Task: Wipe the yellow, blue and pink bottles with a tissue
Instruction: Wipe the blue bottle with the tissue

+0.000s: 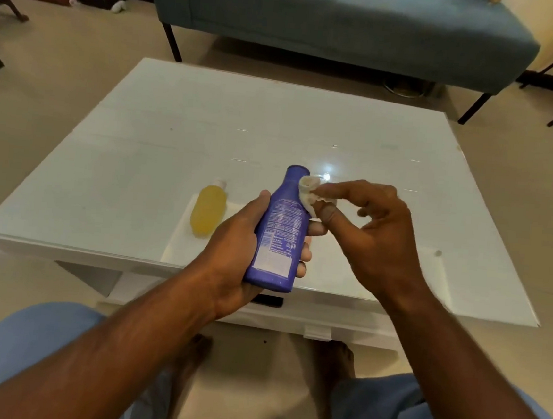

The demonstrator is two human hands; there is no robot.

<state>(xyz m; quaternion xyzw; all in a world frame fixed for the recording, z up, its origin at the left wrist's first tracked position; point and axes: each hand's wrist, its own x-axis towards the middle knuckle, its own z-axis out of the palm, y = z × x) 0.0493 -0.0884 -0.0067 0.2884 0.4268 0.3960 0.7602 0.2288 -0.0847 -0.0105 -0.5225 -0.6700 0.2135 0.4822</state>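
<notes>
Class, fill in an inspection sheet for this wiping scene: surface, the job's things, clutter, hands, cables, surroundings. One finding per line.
Surface: white glossy table, a light glare near the middle.
Job's things: blue bottle held up, label facing the camera; tissue against its neck; yellow bottle lying on the table. Pink bottle: nothing seen.
Clutter: nothing seen.
Hands: left hand grips the blue bottle; right hand pinches the tissue.
Cables: nothing seen.
Surroundings: grey-blue sofa beyond the table, tiled floor.
</notes>
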